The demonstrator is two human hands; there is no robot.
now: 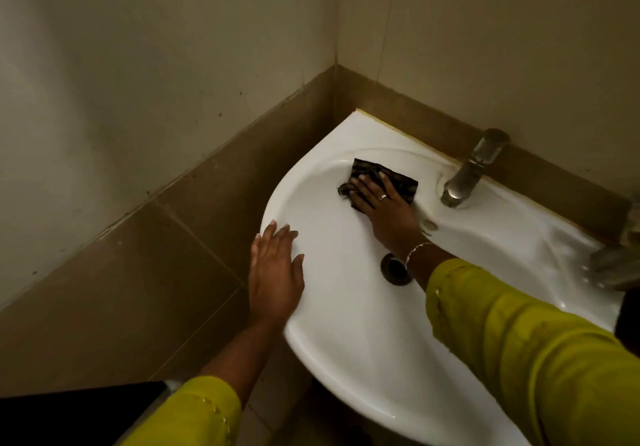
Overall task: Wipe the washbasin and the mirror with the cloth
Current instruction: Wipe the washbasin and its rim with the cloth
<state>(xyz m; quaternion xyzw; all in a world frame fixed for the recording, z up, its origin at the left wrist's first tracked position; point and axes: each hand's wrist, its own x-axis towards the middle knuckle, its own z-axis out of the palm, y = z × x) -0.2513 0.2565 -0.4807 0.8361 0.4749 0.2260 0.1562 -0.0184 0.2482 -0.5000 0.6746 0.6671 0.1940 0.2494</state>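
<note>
the basin wipe is in hand. the right hand (384,210) presses the cloth (401,182) flat under spread fingers against the basin's (346,341) far inner wall. the tap (467,175) is just right of the grip, the drain (393,269) back by the wrist. the left hand (275,272) rests flat on the rim. next, i judge: sweep the cloth toward the drain under even pressure. the mirror is out of view.

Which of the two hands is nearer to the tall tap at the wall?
The right hand, pressing the cloth inside the washbasin, beside the tap. The left hand rests on the outer rim, farther away.
</note>
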